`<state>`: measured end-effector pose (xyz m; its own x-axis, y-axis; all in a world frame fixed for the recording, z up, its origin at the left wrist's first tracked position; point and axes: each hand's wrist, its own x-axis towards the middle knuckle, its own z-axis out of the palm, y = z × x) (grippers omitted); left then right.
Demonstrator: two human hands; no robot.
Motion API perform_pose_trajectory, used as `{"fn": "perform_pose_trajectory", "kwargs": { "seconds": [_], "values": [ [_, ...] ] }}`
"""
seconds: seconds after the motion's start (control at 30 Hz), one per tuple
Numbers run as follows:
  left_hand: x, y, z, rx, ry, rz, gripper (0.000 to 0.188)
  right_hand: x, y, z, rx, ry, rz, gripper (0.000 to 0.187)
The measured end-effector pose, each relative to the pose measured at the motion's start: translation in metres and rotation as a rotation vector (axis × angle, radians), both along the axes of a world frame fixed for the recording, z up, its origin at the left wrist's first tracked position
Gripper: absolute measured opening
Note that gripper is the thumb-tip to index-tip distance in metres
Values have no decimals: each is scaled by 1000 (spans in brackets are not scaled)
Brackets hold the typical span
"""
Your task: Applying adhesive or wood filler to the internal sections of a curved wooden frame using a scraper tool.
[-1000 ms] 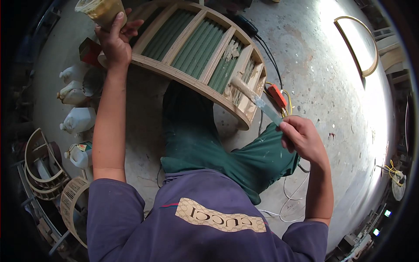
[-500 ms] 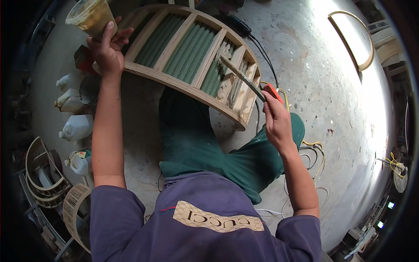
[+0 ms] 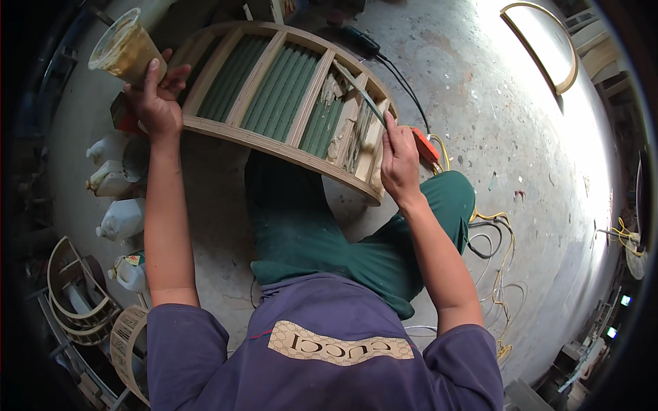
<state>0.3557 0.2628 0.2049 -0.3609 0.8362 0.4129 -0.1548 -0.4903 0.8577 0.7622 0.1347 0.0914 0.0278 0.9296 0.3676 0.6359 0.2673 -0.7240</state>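
- Shifted since the earlier frame: right hand (image 3: 401, 161) and putty knife (image 3: 367, 98), inward and up, tip from mid-panel to near the far rim.
- Right fingers: curled snug about the knife's handle. Tip touching wood or just above it, cannot tell.
- Left hand (image 3: 159, 106): thumb and part-spread fingers round the lower part of a clear cup (image 3: 128, 48), tan paste inside, mouth tipped up and leftward.
- Under the knife: curved wooden frame (image 3: 311, 99), lying across above the legs. Arched rim away from the body. Long axis from upper left down to lower right; left end partly behind the left hand.
- Close by, right of the frame: orange block (image 3: 425, 145) with yellow cable (image 3: 444, 156). Beyond the far rim: black corded tool (image 3: 362, 42).
- In the way, near side: green trousers (image 3: 329, 236), one knee just beside the right forearm.
- Left, on the floor: red box (image 3: 126, 119), half hidden by the left hand; pale jugs (image 3: 122, 219) in a column. Far right: half-round wooden piece (image 3: 566, 88).
- Counted: one knife, one cup, one frame; three wide green ribbed panels (image 3: 279, 88) in plain view, rightmost smeared; four jugs.
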Motion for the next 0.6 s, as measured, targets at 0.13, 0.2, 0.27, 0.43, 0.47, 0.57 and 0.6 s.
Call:
{"fn": "perform_pose_trajectory", "kwargs": {
  "seconds": [0.13,0.2,0.27,0.43,0.47,0.57,0.6],
  "values": [
    [1,0,0,-6,7,-5,40,7,7,-6,81,-77,12,50],
    [3,1,1,-10,18,-10,41,13,10,-9,84,-136,18,50],
    [2,0,1,-25,10,-12,41,14,9,-5,84,-197,26,51],
    [0,-1,1,-24,5,-9,41,18,-18,26,-158,-273,79,50],
    [0,0,1,-24,10,-11,41,20,-26,34,-158,-274,83,50],
    [3,0,2,-26,-1,-9,41,31,-48,62,-253,-360,96,51],
    [1,-1,1,-29,0,-1,41,33,-52,72,-294,-394,114,51]
  ]
}}
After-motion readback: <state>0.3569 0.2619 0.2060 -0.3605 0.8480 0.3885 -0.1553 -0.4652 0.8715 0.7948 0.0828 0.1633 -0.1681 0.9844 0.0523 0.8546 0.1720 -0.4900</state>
